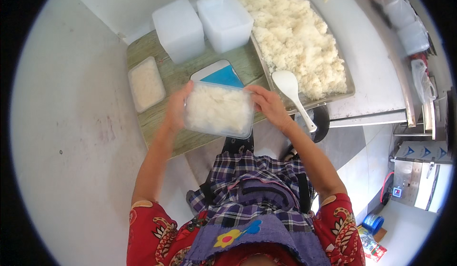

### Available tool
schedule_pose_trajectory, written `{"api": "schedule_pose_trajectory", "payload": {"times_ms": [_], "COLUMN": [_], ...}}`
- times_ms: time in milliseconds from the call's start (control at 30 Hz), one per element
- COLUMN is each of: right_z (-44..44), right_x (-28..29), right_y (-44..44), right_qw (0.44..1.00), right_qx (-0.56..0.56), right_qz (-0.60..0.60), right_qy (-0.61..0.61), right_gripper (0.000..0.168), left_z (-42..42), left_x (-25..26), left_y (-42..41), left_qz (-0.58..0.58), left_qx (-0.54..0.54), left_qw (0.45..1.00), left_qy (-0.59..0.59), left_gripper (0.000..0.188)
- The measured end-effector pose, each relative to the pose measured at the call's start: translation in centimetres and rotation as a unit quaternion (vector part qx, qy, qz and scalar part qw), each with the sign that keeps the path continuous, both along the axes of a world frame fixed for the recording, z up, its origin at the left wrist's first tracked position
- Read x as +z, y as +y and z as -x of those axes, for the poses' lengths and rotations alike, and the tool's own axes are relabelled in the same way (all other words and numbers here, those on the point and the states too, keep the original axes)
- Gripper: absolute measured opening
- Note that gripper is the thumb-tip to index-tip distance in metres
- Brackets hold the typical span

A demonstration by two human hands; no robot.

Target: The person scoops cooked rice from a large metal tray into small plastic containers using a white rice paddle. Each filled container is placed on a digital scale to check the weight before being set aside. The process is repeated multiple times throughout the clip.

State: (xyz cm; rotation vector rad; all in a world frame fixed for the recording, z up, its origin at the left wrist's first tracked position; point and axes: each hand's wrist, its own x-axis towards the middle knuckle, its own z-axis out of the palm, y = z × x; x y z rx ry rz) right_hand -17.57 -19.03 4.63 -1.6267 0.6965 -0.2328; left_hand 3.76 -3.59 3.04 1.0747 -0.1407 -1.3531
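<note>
Between my two hands is a clear plastic food container (220, 110) filled with cooked white rice. My left hand (177, 106) grips its left side, and my right hand (267, 103) holds its right end near the upper corner. Just beyond it, partly covered by the container, lies a white-rimmed device or board with a blue top (224, 76). A large metal tray (262, 57) heaped with cooked rice (292, 37) stands to the right. Across the tray's near corner rests a white plastic rice paddle (293, 92), its handle sticking out over the edge.
Another rice-filled container (146, 84) lies at the left of the wood-patterned table (182, 142). Two stacks of white plastic containers, a left stack (180, 30) and a right stack (225, 23), stand at the back by the wall (71, 98). A black round vessel (323, 123) sits below the tray's near edge.
</note>
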Motion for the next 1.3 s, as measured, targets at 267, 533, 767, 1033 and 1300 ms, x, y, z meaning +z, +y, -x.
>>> {"api": "schedule_pose_trajectory", "payload": {"times_ms": [267,533,767,1033,1300], "right_z": [-1.2,-0.8,-1.6,-3.7,-1.4], "right_x": [-1.6,0.7,0.5,1.9,1.8], "right_y": [1.9,2.5,4.0,3.0,1.3], "right_qw": [0.968,0.988,0.994,0.996,0.989], "right_qx": [-0.175,-0.101,-0.027,-0.037,-0.071], "right_qz": [0.165,0.098,0.078,0.040,-0.101], "right_qy": [-0.074,-0.058,-0.071,-0.069,-0.084], "right_gripper": [0.039,0.037,0.039,0.051,0.048], "left_z": [4.8,2.9,3.4,-0.6,-14.5], "left_x": [-0.1,2.1,5.0,-0.2,-0.2], "left_y": [1.1,2.5,1.7,4.5,6.9], "left_qz": [0.010,-0.086,-0.142,-0.137,-0.304], "left_qx": [0.151,-0.029,-0.289,-0.033,0.308], "left_qw": [0.988,0.897,0.821,0.790,0.773], "left_qy": [0.033,-0.433,-0.472,-0.596,-0.463], "left_gripper": [0.042,0.047,0.054,0.051,0.051]}}
